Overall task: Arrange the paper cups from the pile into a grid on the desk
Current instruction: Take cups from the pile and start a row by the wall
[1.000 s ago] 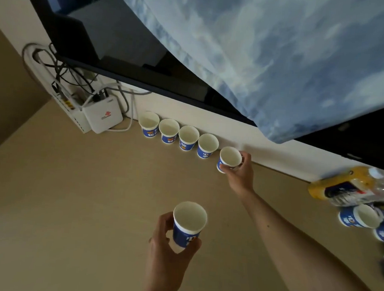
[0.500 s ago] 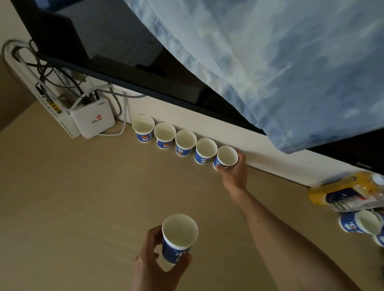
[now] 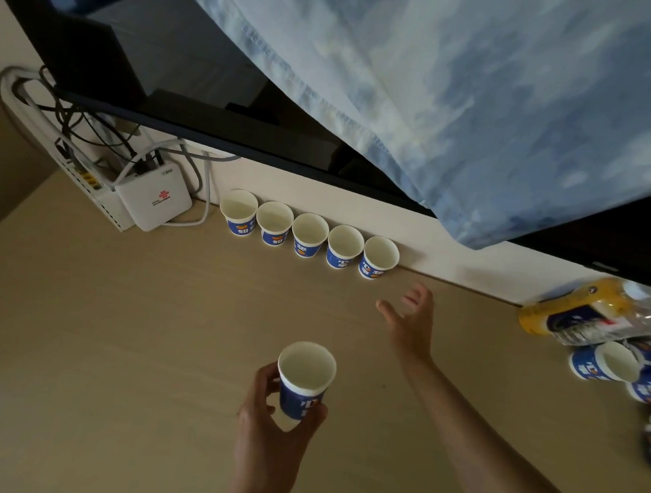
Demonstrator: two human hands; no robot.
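Several blue-and-white paper cups stand upright in a row along the wall on the beige desk (image 3: 123, 330); the rightmost cup of the row (image 3: 378, 257) is the newest. My right hand (image 3: 410, 318) hovers just below and right of it, fingers loosely spread, holding nothing. My left hand (image 3: 273, 428) grips another upright paper cup (image 3: 305, 379) above the middle of the desk. A pile of cups (image 3: 604, 362) lies on its side at the right edge.
A white router (image 3: 155, 199) with a tangle of cables sits at the left end of the row. A dark monitor (image 3: 217, 127) hangs above, partly draped in blue cloth (image 3: 474, 103). A yellow-capped plastic bottle (image 3: 584, 312) lies beside the pile.
My right hand has let go of the fifth cup at the row's right end and drawn back towards me. The left hand still holds its cup.
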